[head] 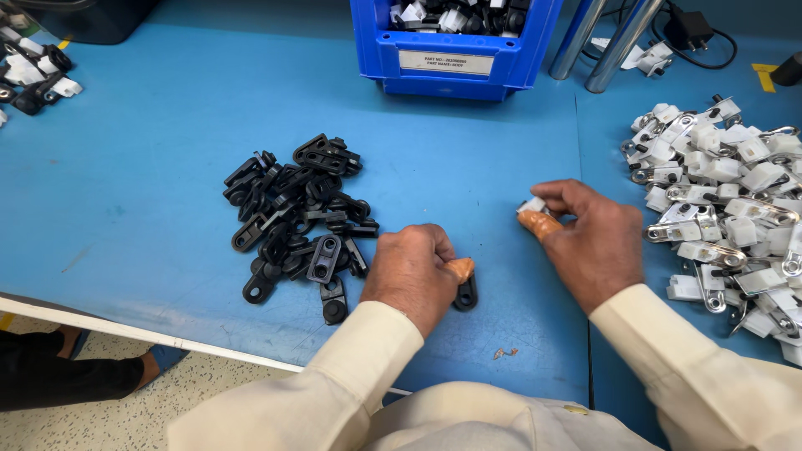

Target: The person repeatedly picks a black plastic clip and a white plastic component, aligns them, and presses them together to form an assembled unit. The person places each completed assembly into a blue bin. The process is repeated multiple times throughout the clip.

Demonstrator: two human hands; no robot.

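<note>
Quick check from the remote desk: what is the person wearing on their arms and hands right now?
Both arms are in long cream sleeves with plain buttonless-looking cuffs that end at the wrists. The left hand is bare apart from an orange-tan finger cot on one fingertip. The right hand has the same kind of cot on one finger. No gloves, watch or rings are visible.

Single view, head-mounted. Looks steeply down and forward over the blue worktop [150, 167] from the near edge, close range. Wearer's sleeves enter at the bottom of frame; blue bin [455, 50] marks the far edge; floor strip shows bottom left.
</note>
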